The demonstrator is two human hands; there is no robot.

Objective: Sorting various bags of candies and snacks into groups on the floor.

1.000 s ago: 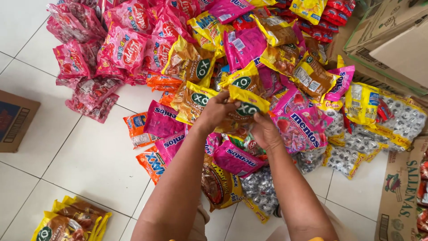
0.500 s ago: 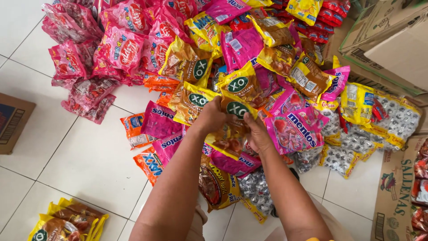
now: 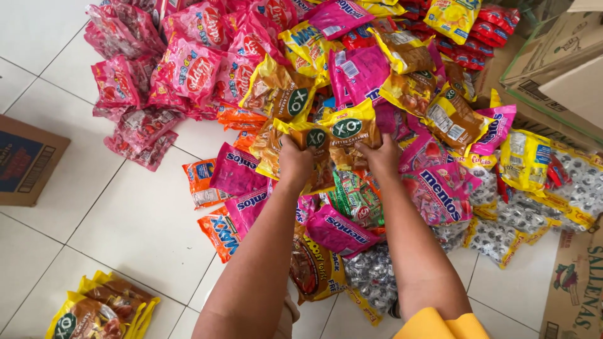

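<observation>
A shop's stockroom or back floor, with sweets sorted in bulk.

Dozens of sealed candy bags [image 3: 377, 94] lie heaped on a white tiled floor [image 3: 125, 213], many of one kind side by side (pink, gold, orange and clear packs in clusters), while cardboard shipping cartons [image 3: 553, 63] stand at the edges and a flattened box [image 3: 25, 160] lies to one side.

Both forearms reach forward side by side, left hand [image 3: 295, 162] and right hand [image 3: 381, 157] with fingers curled closed.
</observation>
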